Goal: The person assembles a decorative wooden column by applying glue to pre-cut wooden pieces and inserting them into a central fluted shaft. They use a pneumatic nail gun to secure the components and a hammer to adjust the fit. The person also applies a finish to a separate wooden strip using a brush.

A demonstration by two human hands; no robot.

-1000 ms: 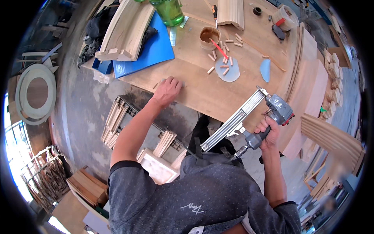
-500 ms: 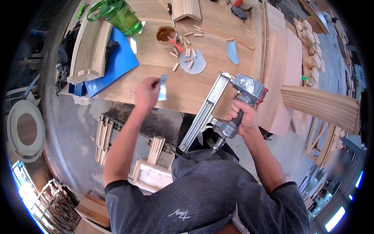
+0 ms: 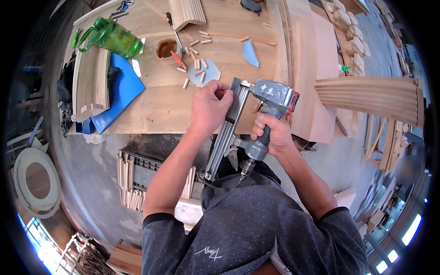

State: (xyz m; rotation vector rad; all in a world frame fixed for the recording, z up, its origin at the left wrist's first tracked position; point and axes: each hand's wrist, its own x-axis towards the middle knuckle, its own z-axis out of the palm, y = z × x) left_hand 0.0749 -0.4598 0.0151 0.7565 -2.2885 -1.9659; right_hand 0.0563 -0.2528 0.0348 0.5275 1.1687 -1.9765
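My right hand is closed round the handle of a grey pneumatic nail gun, held above the table's front edge. Its long silver magazine slants down toward my body, and an air fitting hangs below the grip. My left hand is pinched at the upper part of the magazine. Between its fingers and the magazine shows a dark grey strip of nails; the fingers partly hide it, and whether it lies inside the magazine I cannot tell.
On the wooden table are a pot of brown paste, several dowels, a green bottle, a blue board and a wooden piece. A ridged board juts out at right. Wooden strips stand below.
My left hand has moved right with the strip of nails, from over the table to the magazine. The nail gun has shifted slightly left and up in my right hand.
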